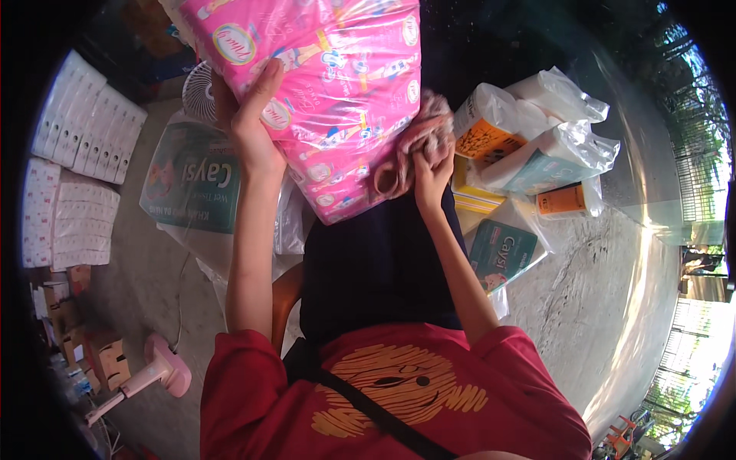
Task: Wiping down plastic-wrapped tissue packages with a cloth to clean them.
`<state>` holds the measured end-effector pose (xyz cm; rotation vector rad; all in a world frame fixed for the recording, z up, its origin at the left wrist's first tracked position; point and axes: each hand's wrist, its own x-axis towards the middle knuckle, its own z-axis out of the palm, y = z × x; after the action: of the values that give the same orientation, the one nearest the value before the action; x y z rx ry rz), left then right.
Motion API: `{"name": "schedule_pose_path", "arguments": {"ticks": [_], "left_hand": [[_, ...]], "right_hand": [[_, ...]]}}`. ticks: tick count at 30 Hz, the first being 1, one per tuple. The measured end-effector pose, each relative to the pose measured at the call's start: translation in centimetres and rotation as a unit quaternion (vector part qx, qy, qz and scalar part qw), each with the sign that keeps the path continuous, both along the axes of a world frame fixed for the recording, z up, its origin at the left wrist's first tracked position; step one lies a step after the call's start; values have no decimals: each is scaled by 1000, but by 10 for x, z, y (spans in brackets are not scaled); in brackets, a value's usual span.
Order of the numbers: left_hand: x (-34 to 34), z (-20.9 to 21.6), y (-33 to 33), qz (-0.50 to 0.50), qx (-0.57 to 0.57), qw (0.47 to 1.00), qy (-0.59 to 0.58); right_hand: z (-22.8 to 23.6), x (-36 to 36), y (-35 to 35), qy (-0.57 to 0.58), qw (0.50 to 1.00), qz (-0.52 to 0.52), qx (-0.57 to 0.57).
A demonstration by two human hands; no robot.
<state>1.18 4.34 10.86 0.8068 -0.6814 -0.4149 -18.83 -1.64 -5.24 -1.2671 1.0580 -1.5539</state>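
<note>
A large pink plastic-wrapped pack [337, 100] with printed cartoon figures is held up in front of me, tilted, above my lap. My left hand [257, 126] grips its left side, the thumb lying over the printed face. A crumpled brownish-pink cloth [418, 146] is bunched in my right hand [433, 172], pressed against the pack's lower right edge. The fingers of my right hand are partly hidden by the cloth, and the pack's far end runs out of view at the top.
Wrapped tissue packs [537, 146] stand to the right, a green-labelled pack [502, 253] nearer me. At left lie a large green-and-white pack [192, 176], a round fan grille [201, 90], stacked white packs [88, 115], cardboard boxes [111, 360] and a pink fan base [169, 368].
</note>
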Motion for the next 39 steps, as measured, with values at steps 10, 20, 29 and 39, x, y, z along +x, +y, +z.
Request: {"name": "schedule_pose_path", "arguments": {"ticks": [10, 20, 29, 39], "left_hand": [[8, 3, -3, -54, 78, 993, 75], [-24, 3, 3, -94, 82, 989, -84], [-22, 6, -3, -97, 72, 989, -88], [-38, 15, 10, -195, 71, 970, -129]], "right_hand": [[113, -22, -30, -6, 993, 105, -54], [195, 45, -21, 265, 860, -95, -425], [121, -42, 31, 329, 886, 5, -328], [206, -8, -47, 203, 859, -145, -447]]}}
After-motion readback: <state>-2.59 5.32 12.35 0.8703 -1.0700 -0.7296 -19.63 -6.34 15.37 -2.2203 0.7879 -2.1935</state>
